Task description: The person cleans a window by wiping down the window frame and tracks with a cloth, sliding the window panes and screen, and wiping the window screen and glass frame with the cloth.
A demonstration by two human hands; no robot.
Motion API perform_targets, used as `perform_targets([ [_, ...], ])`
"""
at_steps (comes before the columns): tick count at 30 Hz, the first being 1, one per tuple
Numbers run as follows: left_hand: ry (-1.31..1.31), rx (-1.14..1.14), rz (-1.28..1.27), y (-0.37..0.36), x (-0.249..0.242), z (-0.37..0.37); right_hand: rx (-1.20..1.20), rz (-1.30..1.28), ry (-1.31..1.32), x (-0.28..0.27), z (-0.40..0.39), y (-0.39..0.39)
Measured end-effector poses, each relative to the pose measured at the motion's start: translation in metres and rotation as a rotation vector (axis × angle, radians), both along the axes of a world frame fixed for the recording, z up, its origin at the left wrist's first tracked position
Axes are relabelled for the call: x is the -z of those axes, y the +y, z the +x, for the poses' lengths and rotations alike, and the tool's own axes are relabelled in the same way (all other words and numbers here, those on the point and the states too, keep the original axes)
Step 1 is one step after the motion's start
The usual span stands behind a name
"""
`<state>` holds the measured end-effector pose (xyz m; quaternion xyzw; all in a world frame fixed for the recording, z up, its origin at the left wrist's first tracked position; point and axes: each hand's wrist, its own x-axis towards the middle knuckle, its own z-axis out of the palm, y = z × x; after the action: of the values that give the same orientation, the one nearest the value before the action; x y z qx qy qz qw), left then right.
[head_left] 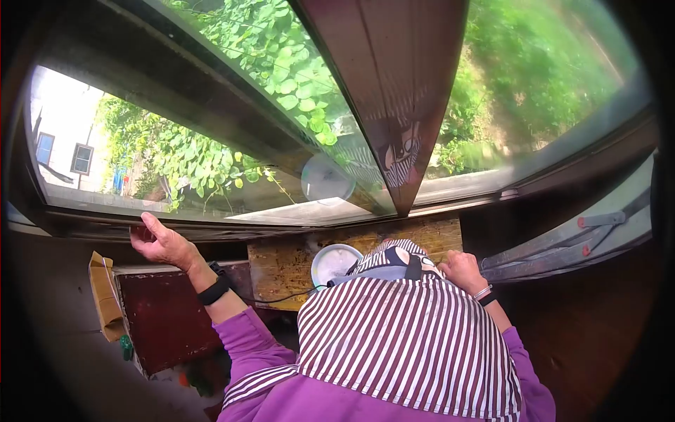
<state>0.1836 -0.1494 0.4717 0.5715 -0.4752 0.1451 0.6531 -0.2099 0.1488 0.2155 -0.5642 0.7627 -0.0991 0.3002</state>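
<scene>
My left hand (163,243) reaches out at the lower edge of the window frame (190,221), its thumb raised and fingers apart, with no object showing in it. By the right end of a worn wooden board (281,271), my right hand (462,271) is curled closed; what it may hold is hidden. Between the hands a white bowl (316,271) stands on the board, with whitish, foamy-looking content. The striped apron (408,337) covers my front and hides part of the board and the bowl's right side.
Window glass (232,190) spans the front, split by a thick dark post (394,91). A folded metal ladder (562,243) leans at the right. To the left are a dark red panel (169,316) and a cardboard piece (105,299). Green leaves (281,63) grow outside.
</scene>
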Motion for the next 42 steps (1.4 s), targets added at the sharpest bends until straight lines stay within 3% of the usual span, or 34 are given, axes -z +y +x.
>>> perform_targets([
  [6, 0.075, 0.246, -0.039, 0.008, -0.002, -0.002, -0.022, -0.048, 0.012, 0.006, -0.004, -0.009],
  [14, -0.025, 0.114, 0.017, 0.004, -0.006, 0.006, -0.076, -0.156, 0.036, -0.007, -0.007, -0.028],
  [15, -0.031, 0.015, 0.065, 0.002, -0.008, 0.011, -0.101, -0.11, 0.032, -0.012, -0.008, -0.032],
  [22, -0.186, 0.041, 0.019, -0.002, -0.004, 0.021, -0.126, -0.037, -0.009, -0.024, -0.002, -0.032],
  [24, -0.242, -0.047, 0.055, -0.003, -0.003, 0.024, -0.129, -0.01, -0.012, -0.021, -0.002, -0.029],
  [42, -0.322, 0.039, 0.084, 0.011, -0.007, 0.002, -0.199, -0.083, 0.031, -0.015, -0.002, -0.045],
])
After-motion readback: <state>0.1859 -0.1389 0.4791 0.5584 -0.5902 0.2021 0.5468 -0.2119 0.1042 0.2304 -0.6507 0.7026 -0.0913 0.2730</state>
